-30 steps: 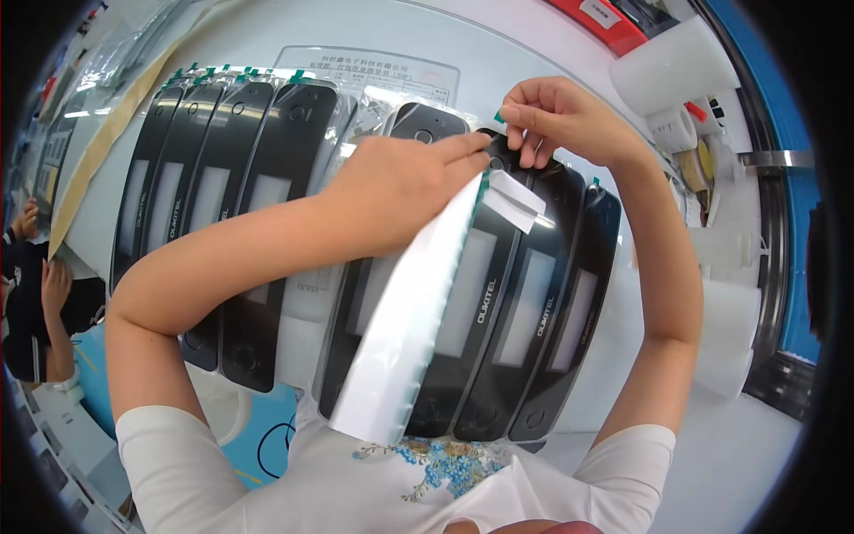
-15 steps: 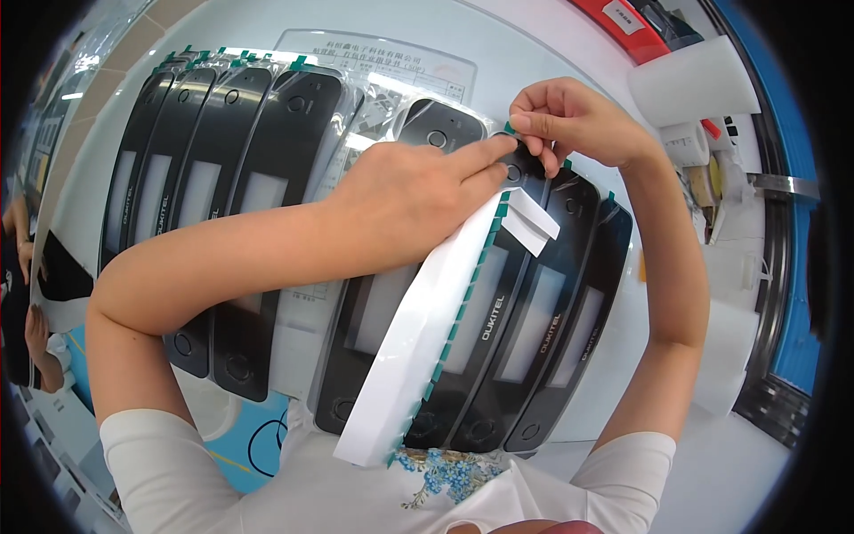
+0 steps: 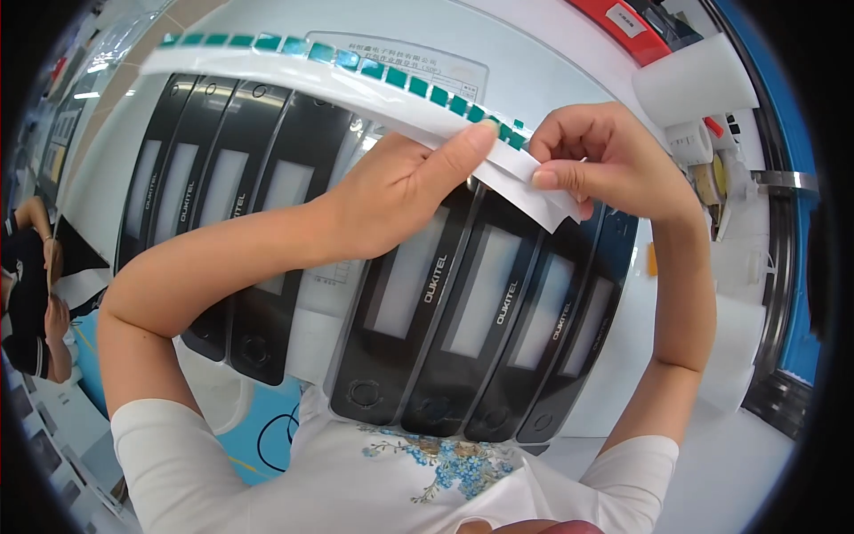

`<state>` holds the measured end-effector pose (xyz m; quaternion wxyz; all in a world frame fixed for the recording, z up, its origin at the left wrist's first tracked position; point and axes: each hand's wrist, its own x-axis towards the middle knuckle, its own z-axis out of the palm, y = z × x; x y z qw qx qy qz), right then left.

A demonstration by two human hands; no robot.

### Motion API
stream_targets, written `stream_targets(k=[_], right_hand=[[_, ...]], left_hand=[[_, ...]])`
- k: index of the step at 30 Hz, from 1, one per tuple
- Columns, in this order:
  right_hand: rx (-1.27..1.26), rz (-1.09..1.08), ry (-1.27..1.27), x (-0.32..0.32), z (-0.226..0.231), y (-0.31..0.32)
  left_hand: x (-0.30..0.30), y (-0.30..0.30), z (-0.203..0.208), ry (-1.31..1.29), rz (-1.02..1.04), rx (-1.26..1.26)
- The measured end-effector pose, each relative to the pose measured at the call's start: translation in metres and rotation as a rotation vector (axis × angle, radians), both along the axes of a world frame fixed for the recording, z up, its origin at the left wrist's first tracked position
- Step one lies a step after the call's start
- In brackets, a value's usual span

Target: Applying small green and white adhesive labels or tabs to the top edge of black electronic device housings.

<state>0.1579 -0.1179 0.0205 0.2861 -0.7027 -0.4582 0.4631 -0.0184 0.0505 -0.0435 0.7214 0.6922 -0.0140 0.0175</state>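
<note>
A long white paper strip (image 3: 311, 84), lined along one edge with small green tabs, stretches from the far left to my right hand. My left hand (image 3: 391, 191) grips it near its right end, the thumb pressed on top. My right hand (image 3: 609, 160) pinches the folded white end of the strip with thumb and bent fingers. Whether a single tab is between those fingers is hidden. Below my hands lie several long black panels (image 3: 363, 365), each with a pale rectangular window and a round ring; the strip and hands cover their far ends.
More black panels (image 3: 222, 160) lie side by side on the left, partly under my left forearm. A printed sheet (image 3: 400, 53) lies at the back. White rolls (image 3: 694, 82) and a red tray (image 3: 623, 22) stand at the right. Another person's arms (image 3: 53, 294) show far left.
The strip has swung from pointing toward my body to reaching across to the far left. My right hand has moved from a panel's top end onto the strip's folded end.
</note>
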Motion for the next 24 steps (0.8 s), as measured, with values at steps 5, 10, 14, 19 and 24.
stream_targets(k=[5,10,14,19,24], right_hand=[[0.086,-0.172,0.087,-0.02,0.007,0.011],[0.207,-0.029,0.072,-0.005,0.001,0.018],[0.099,-0.154,-0.105,0.007,-0.017,0.039],[0.037,-0.125,-0.063,0.019,-0.029,0.062],[-0.057,-0.051,0.033,0.026,-0.035,0.082]], left_hand=[[-0.009,-0.004,-0.005,0.006,0.048,0.074],[-0.014,0.005,-0.014,-0.235,0.12,0.321],[-0.01,0.02,-0.017,-0.13,0.203,0.561],[-0.004,0.03,-0.03,-0.377,0.196,1.12],[-0.004,0.032,-0.044,-0.471,0.224,1.195]])
